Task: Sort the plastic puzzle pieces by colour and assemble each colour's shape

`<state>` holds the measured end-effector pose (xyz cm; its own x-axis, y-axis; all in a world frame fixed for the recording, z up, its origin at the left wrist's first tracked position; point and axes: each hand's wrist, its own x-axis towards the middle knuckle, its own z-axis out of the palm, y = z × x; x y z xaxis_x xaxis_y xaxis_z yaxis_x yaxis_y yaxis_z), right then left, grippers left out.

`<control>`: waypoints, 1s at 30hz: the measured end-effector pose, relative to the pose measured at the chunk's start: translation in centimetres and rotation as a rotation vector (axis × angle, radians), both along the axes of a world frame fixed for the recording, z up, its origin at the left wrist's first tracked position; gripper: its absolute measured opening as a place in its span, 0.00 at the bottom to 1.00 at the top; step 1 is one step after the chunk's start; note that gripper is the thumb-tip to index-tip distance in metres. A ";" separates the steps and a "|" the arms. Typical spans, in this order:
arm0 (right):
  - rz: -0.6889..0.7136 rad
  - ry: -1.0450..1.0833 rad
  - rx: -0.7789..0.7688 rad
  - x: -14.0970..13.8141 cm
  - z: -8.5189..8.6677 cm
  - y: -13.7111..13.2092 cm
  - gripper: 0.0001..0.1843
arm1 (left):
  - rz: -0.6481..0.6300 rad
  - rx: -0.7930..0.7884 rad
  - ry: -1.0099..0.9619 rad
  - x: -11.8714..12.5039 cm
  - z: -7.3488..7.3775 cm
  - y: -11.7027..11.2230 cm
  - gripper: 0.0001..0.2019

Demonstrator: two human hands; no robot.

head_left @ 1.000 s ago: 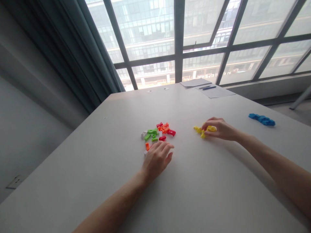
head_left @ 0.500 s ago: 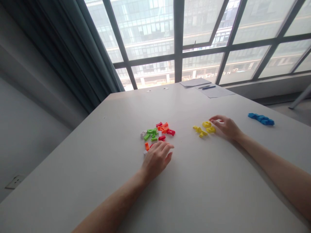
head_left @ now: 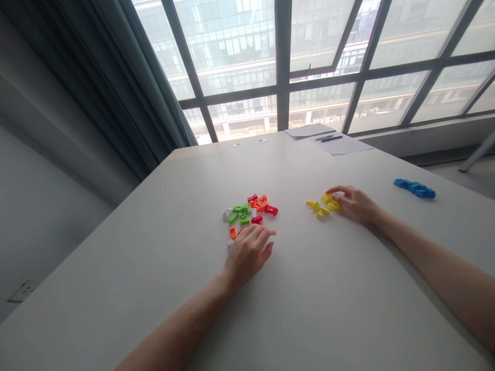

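Right hand (head_left: 353, 204) has shifted back onto the small yellow plastic pieces (head_left: 323, 206), fingertips touching the nearest one; grip cannot be confirmed. This yellow cluster lies on the white table (head_left: 309, 309), right of centre, long axis running left to right. Left hand (head_left: 247, 253) unchanged: flat, released, just beside the mixed green, orange and red plastic pieces (head_left: 251, 210). Blue plastic pieces (head_left: 415, 188) lie well apart.

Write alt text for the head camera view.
A person's right hand touches a small cluster of yellow pieces on a white table, while the left hand rests beside a mixed pile of green, orange and red pieces. Some blue pieces lie far right.
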<state>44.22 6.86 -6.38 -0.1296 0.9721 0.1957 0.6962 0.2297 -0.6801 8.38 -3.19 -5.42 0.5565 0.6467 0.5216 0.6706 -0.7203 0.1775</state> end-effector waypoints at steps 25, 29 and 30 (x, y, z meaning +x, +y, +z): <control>0.223 0.094 -0.340 1.5 2.1 -0.8 0.38 | -0.009 -0.008 0.003 0.0 0.0 0.1 0.09; 0.225 0.045 -0.293 1.6 1.7 -0.5 0.37 | -0.005 -0.013 0.003 0.0 0.1 0.1 0.09; 0.225 0.035 -0.285 1.7 1.7 -0.4 0.36 | -0.005 -0.014 0.003 0.0 0.1 0.1 0.09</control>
<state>45.90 6.45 -4.70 -0.3446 0.9361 -0.0709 0.6250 0.1724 -0.7613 8.38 -3.12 -5.35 0.5614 0.6514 0.5105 0.6678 -0.7209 0.1854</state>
